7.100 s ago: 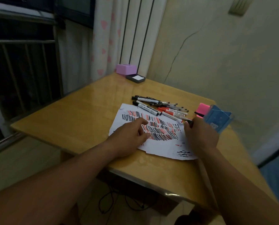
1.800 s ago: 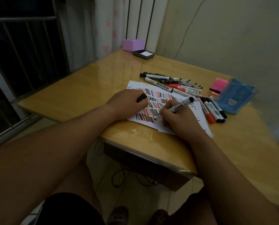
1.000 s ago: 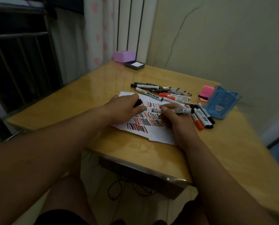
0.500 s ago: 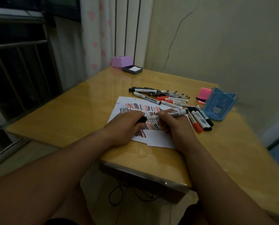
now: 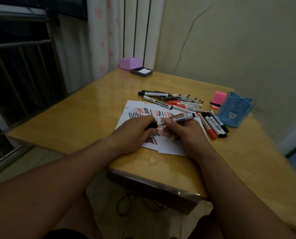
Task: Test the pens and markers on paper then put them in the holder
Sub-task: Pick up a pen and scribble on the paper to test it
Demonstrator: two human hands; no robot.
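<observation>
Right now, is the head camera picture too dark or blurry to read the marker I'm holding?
Head view: dim, warm light, but the marker is sharp enough to read MARKER on its barrel; same view, soft glare streaks the table toward its far corner; same view, the wide lens tilts the window bars at the left edge.

The left hand [image 5: 133, 135] hides most of the black cap [image 5: 152, 125], so whether it sits fully on the marker [image 5: 179, 118] cannot be told. The right hand [image 5: 188, 133] covers part of the marker's lettering, and both hands hide many of the strokes on the paper [image 5: 167, 147].
</observation>
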